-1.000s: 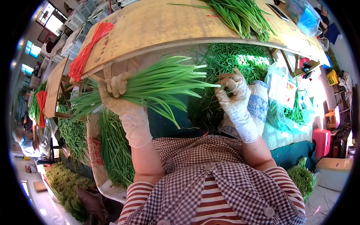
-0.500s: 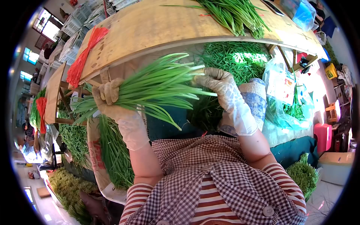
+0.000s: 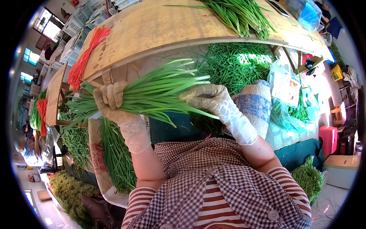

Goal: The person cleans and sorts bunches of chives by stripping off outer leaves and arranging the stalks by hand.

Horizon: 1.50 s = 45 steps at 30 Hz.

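A bundle of long green stems (image 3: 156, 91) is held sideways in mid-air, in front of a checked apron (image 3: 198, 158) and below the near edge of a wooden bench (image 3: 152, 30); its leafy end is enclosed by the left gloved hand (image 3: 110, 100), whose grip is clenched; its pale ends are spread toward the right. There the stems are touched by the fingertips of the right gloved hand (image 3: 206, 97); whether any stem is pinched in that grip cannot be told, as the contact is partly hidden.

The ends are uneven and fanned, so stems could be dropped or pulled out if the left grip were loosened; leaves could be bruised if it were squeezed harder; neighbouring stems could be snagged and bent by a hasty tug from the right. Anything dropped could be lost in the heap of loose greens (image 3: 232, 63) beyond the right hand; on the bench, red strips (image 3: 89, 53) and another green bunch (image 3: 240, 17) are laid, well apart.
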### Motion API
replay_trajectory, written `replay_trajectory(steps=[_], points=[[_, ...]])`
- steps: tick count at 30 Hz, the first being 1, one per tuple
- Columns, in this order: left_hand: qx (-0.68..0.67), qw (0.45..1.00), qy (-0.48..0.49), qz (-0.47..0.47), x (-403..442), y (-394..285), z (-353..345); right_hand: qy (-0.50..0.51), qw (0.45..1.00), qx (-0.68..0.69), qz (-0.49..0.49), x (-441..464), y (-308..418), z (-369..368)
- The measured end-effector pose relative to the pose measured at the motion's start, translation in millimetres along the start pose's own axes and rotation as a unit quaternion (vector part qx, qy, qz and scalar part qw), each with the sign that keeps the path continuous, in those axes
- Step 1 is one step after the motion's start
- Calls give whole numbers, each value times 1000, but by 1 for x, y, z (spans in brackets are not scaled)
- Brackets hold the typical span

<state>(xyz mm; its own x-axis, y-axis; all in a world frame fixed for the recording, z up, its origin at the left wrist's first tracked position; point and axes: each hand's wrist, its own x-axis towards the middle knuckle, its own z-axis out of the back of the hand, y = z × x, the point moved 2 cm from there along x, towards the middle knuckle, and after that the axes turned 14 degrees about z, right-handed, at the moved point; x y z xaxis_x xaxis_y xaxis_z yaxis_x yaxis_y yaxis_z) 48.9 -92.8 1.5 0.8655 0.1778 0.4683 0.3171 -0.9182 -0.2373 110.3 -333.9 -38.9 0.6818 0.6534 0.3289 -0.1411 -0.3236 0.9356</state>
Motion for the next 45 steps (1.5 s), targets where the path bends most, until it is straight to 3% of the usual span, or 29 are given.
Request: replay_trajectory(steps=[2, 5, 9, 16, 17, 20, 24, 27, 30, 31, 32, 33, 34, 35, 36, 37, 40, 41, 43, 45], points=[[-8, 1000, 19, -2, 1, -2, -5, 8, 998, -56, -23, -3, 4, 4], [-3, 1000, 6, -29, 0, -8, -6, 39, 998, -33, -33, -10, -8, 4], [14, 999, 21, -38, -1, -13, -6, -30, 998, 39, -33, -8, -4, 6], [22, 999, 25, -32, -1, -8, -10, -15, 999, -6, -41, -9, 7, 0], [12, 999, 25, -26, 0, -6, -10, -8, 999, -48, -5, -7, 10, -1], [38, 999, 5, -36, -1, -2, -12, -48, 997, -60, -3, -8, 7, 1], [55, 997, -4, -50, 2, 1, -16, -72, 982, 177, 12, -15, -3, 0], [37, 997, -12, -59, 6, 1, -21, -49, 996, 72, 2, -18, -10, 9], [25, 998, -16, -53, 9, -9, -23, 61, 980, -162, 93, -23, -10, 31], [6, 999, 6, -40, 10, -15, -25, 18, 985, -157, 72, -27, -11, 43], [-13, 999, 27, -27, 12, -22, -28, -37, 991, -129, -15, -30, -9, 57], [-31, 998, 49, -15, 13, -29, -32, -74, 983, -166, -18, -34, -27, 84], [-28, 998, 41, -30, 14, -37, -38, -117, 965, -206, -116, -34, -28, 105], [-25, 998, 34, -49, 15, -47, -48, -264, 952, -107, -116, -37, -42, 141], [-24, 997, 28, -65, 16, -56, -53, -334, 933, -101, -83, -40, -43, 153], [-18, 998, 53, -39, 17, -67, -56, -331, 940, -58, -57, -40, -43, 164], [-22, 990, -32, -135, 12, -86, -64, -318, 947, 20, 31, -31, -6, 152], [84, 989, -29, -121, 12, -91, -66, -316, 947, 28, 53, -25, 12, 141], [169, 977, -76, -107, 17, -78, -71, -304, 948, 23, 91, -10, 52, 112], [221, 972, -51, -59, 29, -44, -75, -273, 952, 1, 138, 14, 71, 87]])
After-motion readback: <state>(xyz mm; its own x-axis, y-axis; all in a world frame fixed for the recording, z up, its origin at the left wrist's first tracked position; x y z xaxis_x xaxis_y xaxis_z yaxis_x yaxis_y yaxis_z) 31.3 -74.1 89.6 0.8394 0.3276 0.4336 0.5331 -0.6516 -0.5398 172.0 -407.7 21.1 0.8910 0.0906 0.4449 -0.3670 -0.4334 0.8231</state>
